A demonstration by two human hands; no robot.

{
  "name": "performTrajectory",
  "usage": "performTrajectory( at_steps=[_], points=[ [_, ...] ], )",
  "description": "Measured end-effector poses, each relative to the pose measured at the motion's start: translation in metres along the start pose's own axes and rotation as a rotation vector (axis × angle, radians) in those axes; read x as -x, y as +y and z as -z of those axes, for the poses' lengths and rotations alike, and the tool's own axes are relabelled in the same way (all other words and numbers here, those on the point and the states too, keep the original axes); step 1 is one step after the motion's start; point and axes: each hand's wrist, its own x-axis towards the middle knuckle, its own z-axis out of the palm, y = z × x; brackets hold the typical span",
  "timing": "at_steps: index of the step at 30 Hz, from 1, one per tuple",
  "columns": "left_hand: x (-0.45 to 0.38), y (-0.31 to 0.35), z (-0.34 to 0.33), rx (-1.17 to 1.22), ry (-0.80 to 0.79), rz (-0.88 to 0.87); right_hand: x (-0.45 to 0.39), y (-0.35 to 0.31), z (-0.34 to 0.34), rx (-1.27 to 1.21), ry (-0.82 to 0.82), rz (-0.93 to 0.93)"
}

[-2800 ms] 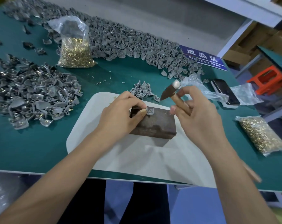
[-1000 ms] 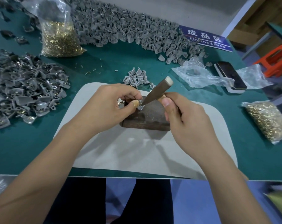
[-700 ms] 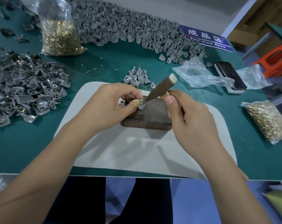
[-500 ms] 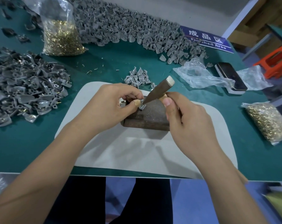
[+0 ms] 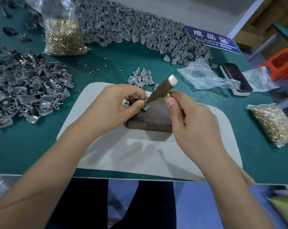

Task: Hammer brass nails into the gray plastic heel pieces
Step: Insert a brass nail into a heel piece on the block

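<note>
The left hand [image 5: 114,106] pinches a small gray heel piece [image 5: 145,107] between thumb and curled fingers, holding it on the far left corner of a dark block [image 5: 154,117]. The fingers cover most of the piece, and any nail in it cannot be made out. The right hand [image 5: 192,119] is wrapped around the handle of a small hammer [image 5: 163,89]; the handle is almost wholly hidden in the grip, and only the tapered dark head shows, its narrow end at the heel piece and its pale flat end raised away. Whether the narrow end actually touches the piece cannot be determined. The block sits on a pale mat [image 5: 140,156] laid on a green table [image 5: 32,146]. A loose heap of gray pieces [image 5: 24,90] lies left, cut off by the frame edge; a long bank of them [image 5: 131,32] runs along the far side, and a small cluster [image 5: 141,78] sits just beyond the mat. A bag of brass nails [image 5: 64,37] stands far left, another bag [image 5: 273,124] lies right. A phone [image 5: 235,79] rests among crumpled plastic [image 5: 206,76]. A blue sign [image 5: 211,39] is partly covered by pieces. An orange stool [image 5: 282,61] stands beyond the table.
</note>
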Motion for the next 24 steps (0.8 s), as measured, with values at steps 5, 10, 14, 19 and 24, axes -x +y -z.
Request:
performTrajectory(
  at_steps=[5,10,14,19,24],
  points=[
    [0.0003,-0.0011,-0.0019,0.007,0.014,0.006,0.0027,0.0007,-0.0017,-0.003,0.023,-0.014],
    [0.0001,-0.0024,-0.0017,0.013,0.02,0.013,0.001,0.0021,0.0002,0.011,0.019,-0.029],
    [0.0006,-0.0018,-0.0019,0.023,0.021,0.019,0.0,0.0044,0.0012,-0.013,-0.022,-0.036],
    [0.0008,-0.0009,-0.0012,0.011,0.03,0.019,0.0001,0.0056,0.0001,-0.054,-0.008,-0.035],
    [0.0006,-0.0012,-0.0011,0.004,0.037,0.017,0.0008,0.0052,0.0002,-0.1,0.025,-0.039]
  ],
)
